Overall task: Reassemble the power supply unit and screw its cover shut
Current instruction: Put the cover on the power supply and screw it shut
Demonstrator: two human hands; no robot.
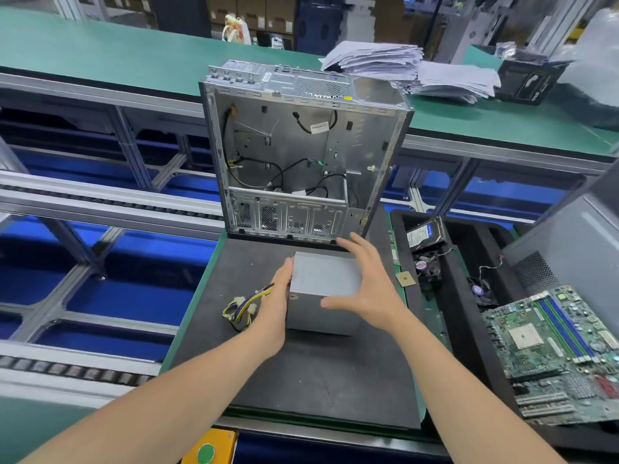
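Note:
A grey metal power supply unit (323, 289) stands on a dark foam mat (318, 373) in front of me, its cover closed on top. A bundle of yellow and black cables (243, 308) runs out of its left side. My left hand (276, 299) lies flat against the unit's left face, fingers straight. My right hand (363, 283) spreads over the unit's right side, thumb on the front face and fingers reaching past the back edge. No screws or screwdriver are visible.
An open, emptied computer case (301, 155) stands upright just behind the unit. A black tray (469, 296) to the right holds a hard drive (423, 233) and small fans. A motherboard (552, 353) lies at the far right. Paper stacks (415, 70) sit on the green bench behind.

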